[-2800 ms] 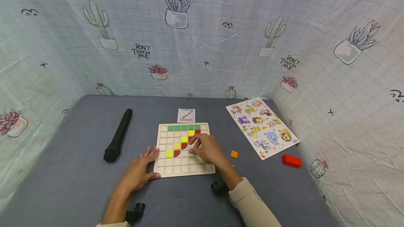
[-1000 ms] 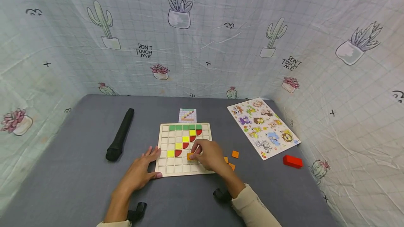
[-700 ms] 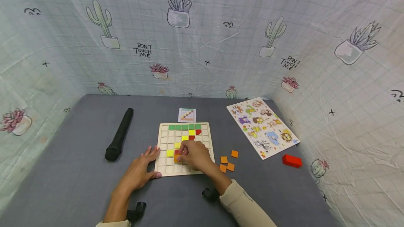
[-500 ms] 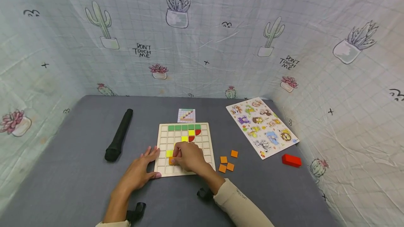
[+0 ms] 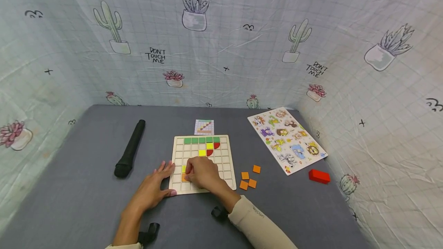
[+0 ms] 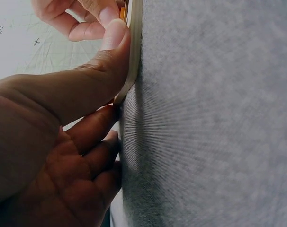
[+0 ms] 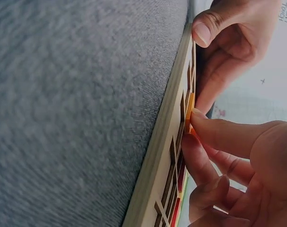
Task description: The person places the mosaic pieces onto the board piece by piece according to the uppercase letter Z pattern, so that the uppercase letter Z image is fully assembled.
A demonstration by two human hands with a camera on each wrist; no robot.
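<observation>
My right hand (image 5: pixel 204 174) pinches an orange square tile (image 5: pixel 184 178) between thumb and fingers, low over the left part of a wooden grid board (image 5: pixel 226 164). In the right wrist view the tile (image 7: pixel 189 111) leans at the grid, right at its cells. My left hand (image 5: pixel 152 189) rests at the board's near left corner, fingers spread along the side, thumb (image 6: pixel 116 35) against the edge. A row of green tiles (image 5: pixel 202 140) lines the top of the grid. Yellow tiles (image 5: pixel 202 153) and red quarter-round tiles (image 5: pixel 209 152) step down diagonally; my right hand hides some of them.
Several loose orange tiles (image 5: pixel 245 175) lie right of the board. A small pattern card (image 5: pixel 204 127) sits behind it. Farther right are an animal puzzle board (image 5: pixel 287 141) and a red block (image 5: pixel 319 176). A black microphone (image 5: pixel 130 149) lies at left.
My right hand came to grip an orange tile and carried it leftward across the board, below the lowest yellow tile. Its arm uncovered the loose orange tiles. My left hand stayed put.
</observation>
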